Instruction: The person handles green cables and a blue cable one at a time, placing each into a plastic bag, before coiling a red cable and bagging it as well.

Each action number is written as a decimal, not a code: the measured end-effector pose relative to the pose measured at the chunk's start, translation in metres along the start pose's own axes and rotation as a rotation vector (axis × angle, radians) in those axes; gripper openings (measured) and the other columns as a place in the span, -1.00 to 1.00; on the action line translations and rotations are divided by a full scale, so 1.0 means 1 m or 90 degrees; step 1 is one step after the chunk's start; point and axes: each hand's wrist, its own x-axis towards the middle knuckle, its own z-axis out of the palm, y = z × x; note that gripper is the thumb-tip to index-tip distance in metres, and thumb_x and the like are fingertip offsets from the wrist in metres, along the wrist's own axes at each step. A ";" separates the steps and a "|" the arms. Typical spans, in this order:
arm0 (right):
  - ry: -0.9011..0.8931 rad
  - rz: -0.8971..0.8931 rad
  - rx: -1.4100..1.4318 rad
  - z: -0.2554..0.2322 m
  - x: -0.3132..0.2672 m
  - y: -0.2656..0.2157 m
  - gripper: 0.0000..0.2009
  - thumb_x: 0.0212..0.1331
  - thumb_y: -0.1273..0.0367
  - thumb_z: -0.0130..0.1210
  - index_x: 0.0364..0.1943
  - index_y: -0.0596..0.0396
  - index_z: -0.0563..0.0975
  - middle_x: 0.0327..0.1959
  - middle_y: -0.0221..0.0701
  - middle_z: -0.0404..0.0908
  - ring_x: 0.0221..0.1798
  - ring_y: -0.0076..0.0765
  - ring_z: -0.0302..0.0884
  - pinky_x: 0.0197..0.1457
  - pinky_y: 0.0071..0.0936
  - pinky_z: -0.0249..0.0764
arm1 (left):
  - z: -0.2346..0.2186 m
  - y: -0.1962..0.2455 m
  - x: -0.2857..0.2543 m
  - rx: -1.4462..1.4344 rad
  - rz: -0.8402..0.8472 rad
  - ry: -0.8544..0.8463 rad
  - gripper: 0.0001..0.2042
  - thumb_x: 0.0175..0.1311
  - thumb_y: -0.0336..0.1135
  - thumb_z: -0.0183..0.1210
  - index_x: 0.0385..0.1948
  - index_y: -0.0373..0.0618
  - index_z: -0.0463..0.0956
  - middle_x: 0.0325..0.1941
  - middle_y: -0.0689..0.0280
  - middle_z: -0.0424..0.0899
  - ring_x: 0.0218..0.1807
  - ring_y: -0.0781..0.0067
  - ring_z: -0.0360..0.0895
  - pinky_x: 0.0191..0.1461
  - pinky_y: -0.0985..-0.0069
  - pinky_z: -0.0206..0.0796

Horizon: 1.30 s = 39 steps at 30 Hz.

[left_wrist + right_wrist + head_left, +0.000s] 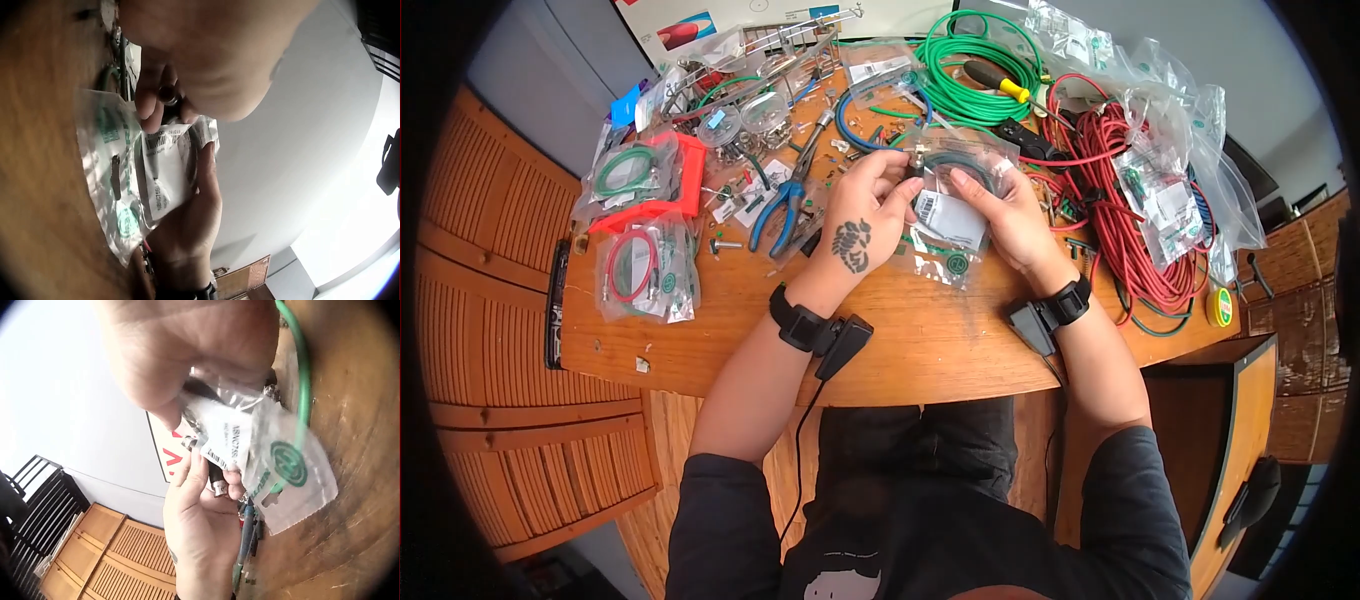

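A clear plastic bag (940,268) with green print is held over the front of the desk. Inside it are a white barcode label (950,220) and a coiled dark cable (965,162). My right hand (1025,222) grips the bag's right side, thumb lying over the plastic. From the left, my left hand (868,215) pinches a black cable connector (218,486) with a metal end, between thumb and fingers at the bag's edge. In the left wrist view the connector's round end (167,95) pokes out between the fingers.
Blue-handled pliers (778,215) lie left of the hands, near a red bin (690,180) and bagged cables (640,268). Behind are a green cable coil (975,85) and a yellow-black screwdriver (1000,82). Red cable bundles (1125,220) and a small yellow tin (1220,307) sit right.
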 end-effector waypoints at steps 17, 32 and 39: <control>-0.013 -0.042 -0.111 -0.003 -0.004 -0.003 -0.64 0.38 0.23 0.08 0.09 0.21 0.52 -0.03 -0.38 0.64 0.01 -0.49 0.56 0.13 -0.48 0.47 | -0.002 0.000 -0.002 -0.077 0.040 -0.011 -0.77 0.21 -0.52 0.26 -0.12 -0.34 0.51 -0.34 0.29 0.66 -0.36 0.71 0.53 -0.31 0.72 0.37; 0.044 0.034 0.096 -0.003 0.000 -0.005 -0.63 0.28 0.35 0.20 0.10 0.27 0.53 -0.04 -0.30 0.66 -0.03 -0.47 0.61 0.05 -0.51 0.55 | -0.001 0.007 -0.003 0.037 0.066 -0.077 -0.75 0.28 -0.56 0.19 -0.02 -0.31 0.46 -0.26 0.26 0.68 -0.26 0.65 0.58 -0.23 0.68 0.41; -0.025 0.121 0.234 -0.002 -0.003 -0.011 -0.62 0.33 0.27 0.13 0.11 0.25 0.51 -0.01 -0.30 0.64 -0.01 -0.42 0.61 0.09 -0.47 0.52 | -0.001 0.001 -0.001 0.010 0.038 -0.061 -0.75 0.28 -0.57 0.19 -0.02 -0.34 0.47 -0.21 0.23 0.69 -0.18 0.62 0.58 -0.09 0.65 0.42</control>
